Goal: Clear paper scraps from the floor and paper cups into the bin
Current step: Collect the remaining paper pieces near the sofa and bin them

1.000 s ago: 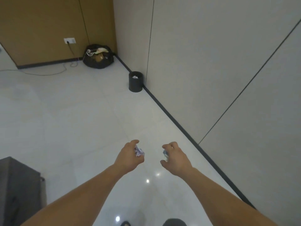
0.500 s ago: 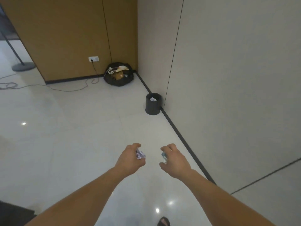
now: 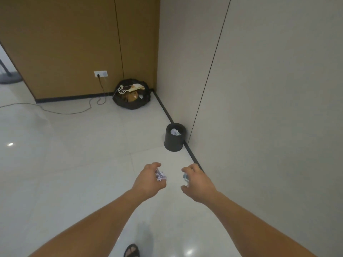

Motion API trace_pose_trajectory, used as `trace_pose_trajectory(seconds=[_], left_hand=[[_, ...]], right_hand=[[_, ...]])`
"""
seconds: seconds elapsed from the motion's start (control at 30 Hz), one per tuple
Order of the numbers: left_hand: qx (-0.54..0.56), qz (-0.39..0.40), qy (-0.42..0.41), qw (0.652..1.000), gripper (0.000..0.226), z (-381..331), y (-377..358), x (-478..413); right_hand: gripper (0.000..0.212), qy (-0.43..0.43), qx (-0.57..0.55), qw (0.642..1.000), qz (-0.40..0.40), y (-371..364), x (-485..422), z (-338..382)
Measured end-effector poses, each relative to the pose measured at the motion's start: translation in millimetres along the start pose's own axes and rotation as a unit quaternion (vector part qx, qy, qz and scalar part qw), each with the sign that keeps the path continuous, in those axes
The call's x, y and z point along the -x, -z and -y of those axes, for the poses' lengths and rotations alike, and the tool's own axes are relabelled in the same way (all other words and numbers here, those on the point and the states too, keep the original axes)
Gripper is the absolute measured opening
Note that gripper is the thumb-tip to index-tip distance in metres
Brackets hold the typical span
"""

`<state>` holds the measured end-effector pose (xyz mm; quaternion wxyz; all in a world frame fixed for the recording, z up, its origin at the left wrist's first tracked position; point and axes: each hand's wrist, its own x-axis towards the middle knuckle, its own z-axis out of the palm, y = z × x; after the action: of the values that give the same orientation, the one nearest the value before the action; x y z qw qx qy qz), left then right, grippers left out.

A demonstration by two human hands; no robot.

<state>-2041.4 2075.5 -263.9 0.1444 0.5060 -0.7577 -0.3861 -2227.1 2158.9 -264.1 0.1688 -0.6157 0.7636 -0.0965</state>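
A small black bin stands on the floor against the right wall, with crumpled white paper inside it. My left hand is held out in front of me, its fingers curled round a wad of pale purple paper scraps. Beside it, my right hand grips a bluish paper scrap. Both hands are in the air a short way before the bin.
A full black rubbish bag sits in the far corner. A cable runs from the wall socket across the floor. The grey wall with a dark skirting runs close on my right. My sandalled foot shows below.
I have walked forward: the bin and the corner bag now appear nearer and lower in view. Both hands keep the same hold on their scraps.
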Motion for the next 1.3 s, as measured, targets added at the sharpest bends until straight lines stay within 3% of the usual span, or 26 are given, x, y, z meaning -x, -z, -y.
trace_pose_trajectory(seconds=[0.33, 0.93, 1.3], left_hand=[[-0.03, 0.034, -0.015, 0.999, 0.065, 4.3, 55.0, -198.9], [-0.05, 0.096, 0.035, 0.993, 0.065, -69.0, 27.4, -554.5], [-0.052, 0.213, 0.062, 0.974, 0.065, -12.9, -7.3, -764.8]], right_hand=[[0.059, -0.039, -0.026, 0.999, 0.0, 19.8, -181.8, -2.3], [0.063, -0.039, -0.041, 0.997, 0.06, 85.8, -525.2, -147.8], [0.063, -0.141, -0.065, 0.982, 0.108, 41.9, -698.3, -207.6]])
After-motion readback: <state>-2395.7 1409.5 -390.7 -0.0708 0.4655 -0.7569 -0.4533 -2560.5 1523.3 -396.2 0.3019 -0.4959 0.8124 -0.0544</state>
